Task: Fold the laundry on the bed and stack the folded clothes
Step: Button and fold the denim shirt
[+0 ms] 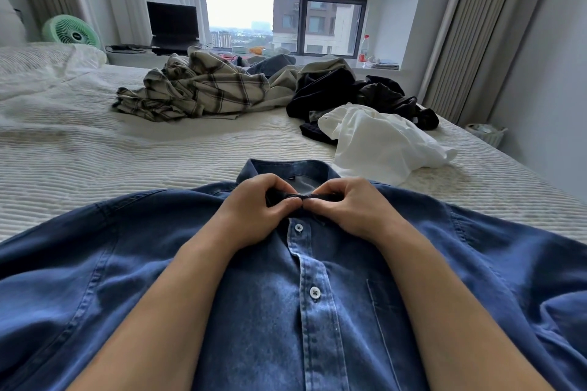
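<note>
A blue denim shirt (pixel 317 311) lies spread front-up across the near part of the bed (pixel 95 162), collar pointing away from me. My left hand (pixel 254 209) and my right hand (pixel 349 206) meet at the top of the button placket, just below the collar. Both pinch the fabric edges there, fingertips touching. Two white buttons below them are fastened. Further back lie unfolded clothes: a plaid shirt (pixel 197 89), a dark heap (pixel 349 92) and a white garment (pixel 381 140).
A pillow (pixel 41 57) sits at the far left of the bed. On the window ledge stand a green fan (pixel 71 32), a laptop (pixel 173 28) and a bottle (pixel 364 51). A small basket (pixel 486 133) rests on the floor at right.
</note>
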